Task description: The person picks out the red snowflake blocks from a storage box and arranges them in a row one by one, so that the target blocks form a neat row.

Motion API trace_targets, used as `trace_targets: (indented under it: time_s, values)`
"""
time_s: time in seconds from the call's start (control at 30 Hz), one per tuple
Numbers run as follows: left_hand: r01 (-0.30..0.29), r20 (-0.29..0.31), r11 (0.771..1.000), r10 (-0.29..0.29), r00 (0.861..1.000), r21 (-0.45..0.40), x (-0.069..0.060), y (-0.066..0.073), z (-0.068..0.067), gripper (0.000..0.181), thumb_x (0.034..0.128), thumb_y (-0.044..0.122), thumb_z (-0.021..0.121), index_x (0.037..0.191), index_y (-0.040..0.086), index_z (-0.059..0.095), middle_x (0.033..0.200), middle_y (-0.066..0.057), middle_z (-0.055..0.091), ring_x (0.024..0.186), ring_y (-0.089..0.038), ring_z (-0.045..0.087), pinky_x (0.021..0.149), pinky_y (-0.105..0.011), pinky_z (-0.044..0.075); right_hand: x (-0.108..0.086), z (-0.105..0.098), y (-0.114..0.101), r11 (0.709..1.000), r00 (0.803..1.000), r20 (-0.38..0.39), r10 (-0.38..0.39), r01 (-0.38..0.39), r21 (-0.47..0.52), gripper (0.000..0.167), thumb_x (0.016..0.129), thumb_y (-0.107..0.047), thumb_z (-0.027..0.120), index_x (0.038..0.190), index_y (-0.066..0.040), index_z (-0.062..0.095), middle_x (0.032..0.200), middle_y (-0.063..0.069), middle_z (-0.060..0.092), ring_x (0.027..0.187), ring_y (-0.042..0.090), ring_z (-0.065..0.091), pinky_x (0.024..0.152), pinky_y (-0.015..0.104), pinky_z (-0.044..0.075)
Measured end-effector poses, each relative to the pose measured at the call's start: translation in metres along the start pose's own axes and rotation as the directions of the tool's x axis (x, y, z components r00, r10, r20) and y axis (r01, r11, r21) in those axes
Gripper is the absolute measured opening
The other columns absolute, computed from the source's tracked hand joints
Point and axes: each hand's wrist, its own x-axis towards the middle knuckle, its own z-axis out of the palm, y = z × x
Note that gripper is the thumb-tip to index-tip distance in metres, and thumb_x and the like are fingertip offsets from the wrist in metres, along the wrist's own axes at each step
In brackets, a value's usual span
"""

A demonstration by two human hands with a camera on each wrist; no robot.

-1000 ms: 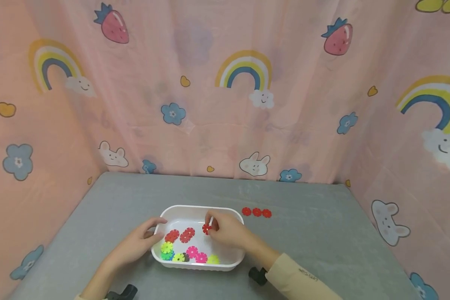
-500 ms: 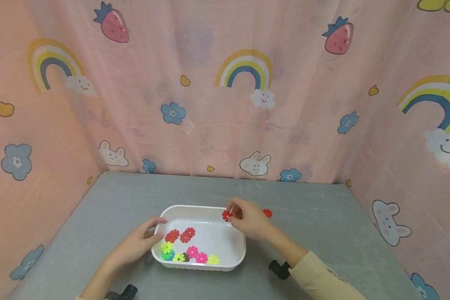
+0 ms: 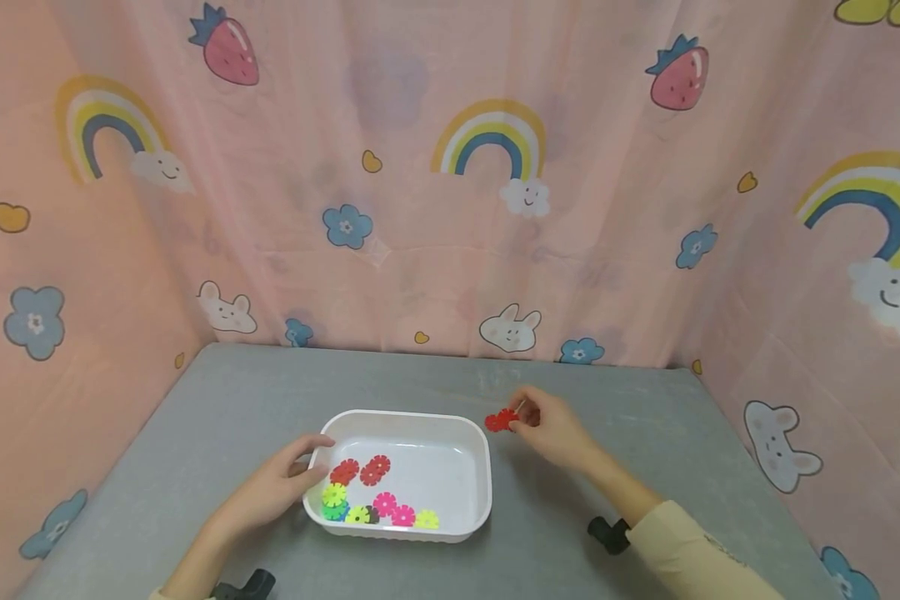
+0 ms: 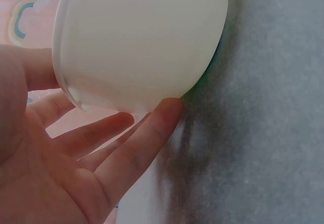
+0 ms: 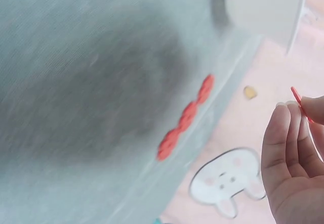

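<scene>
Away from the tray's far right corner, where it was half a second ago, the right hand (image 3: 558, 429) has moved rightward over the surface (image 3: 630, 442); the left hand (image 3: 273, 479) and the white tray (image 3: 435, 467) have stayed put. Thumb and fingers of the right hand pinch one red notched disc (image 5: 296, 96), seen nearly edge-on in the right wrist view, raised and apart from a row of three red discs (image 5: 188, 116) below. At the tray's left end, the left hand holds on, thumb over the rim, the other fingers spread along the outer wall.

The step in hand looks like carrying this disc to the row; the next move probably calls for lowering it flat at the row's end without nudging its neighbours.

The discs look like thin, stiff plastic, round with slotted edges; more red discs (image 3: 375, 470), pink discs (image 3: 385, 503) and a yellow disc (image 3: 427, 519) lie in the tray. Smooth and glossy, the tray has rounded corners; the grey surface is matt and faintly mottled.
</scene>
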Motion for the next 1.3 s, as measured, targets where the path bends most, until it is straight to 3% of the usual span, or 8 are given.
trace_targets:
  time_s: [0.47,0.73,1.03,1.3]
  values:
    - [-0.004,0.005,1.0,0.004,1.0,0.002,0.0,0.002,0.0,0.048,0.0987,0.035,0.066,0.141,0.016,0.054,0.152,-0.019,0.046,0.133,-0.049,0.05,0.099,-0.065,0.047,-0.001,-0.022,0.05,0.992,0.991,-0.039,0.125,-0.124,0.032,0.021,0.094,-0.002,0.067,0.113,-0.001,0.059,0.085,0.009,0.061,0.071,0.021,0.059,0.061,0.027,0.054]
    - [-0.01,0.005,1.0,0.01,1.0,-0.003,0.0,0.003,0.0,0.047,0.0983,0.034,0.067,0.14,0.016,0.054,0.152,-0.019,0.046,0.133,-0.049,0.05,0.098,-0.064,0.048,-0.002,-0.023,0.076,0.982,0.982,-0.039,0.185,-0.183,0.039,0.019,0.094,0.0,0.067,0.11,0.004,0.058,0.075,0.008,0.061,0.064,0.02,0.061,0.059,0.029,0.055]
    - [0.005,-0.003,1.0,-0.005,1.0,-0.007,0.0,0.003,0.001,0.046,0.0978,0.033,0.067,0.139,0.017,0.055,0.151,-0.016,0.048,0.132,-0.048,0.051,0.099,-0.063,0.049,-0.001,-0.022,0.086,0.956,0.956,-0.016,0.293,-0.294,-0.022,0.018,0.095,-0.002,0.067,0.109,0.004,0.059,0.076,0.008,0.061,0.063,0.019,0.059,0.058,0.032,0.055]
    - [0.004,-0.006,1.0,-0.004,1.0,-0.002,-0.001,0.004,0.0,0.046,0.0981,0.033,0.067,0.139,0.016,0.055,0.151,-0.019,0.047,0.131,-0.049,0.051,0.098,-0.064,0.049,0.002,-0.027,0.085,0.964,0.966,-0.007,0.259,-0.259,-0.065,0.025,0.096,-0.007,0.068,0.116,0.005,0.06,0.079,0.008,0.059,0.059,0.019,0.056,0.057,0.033,0.053]
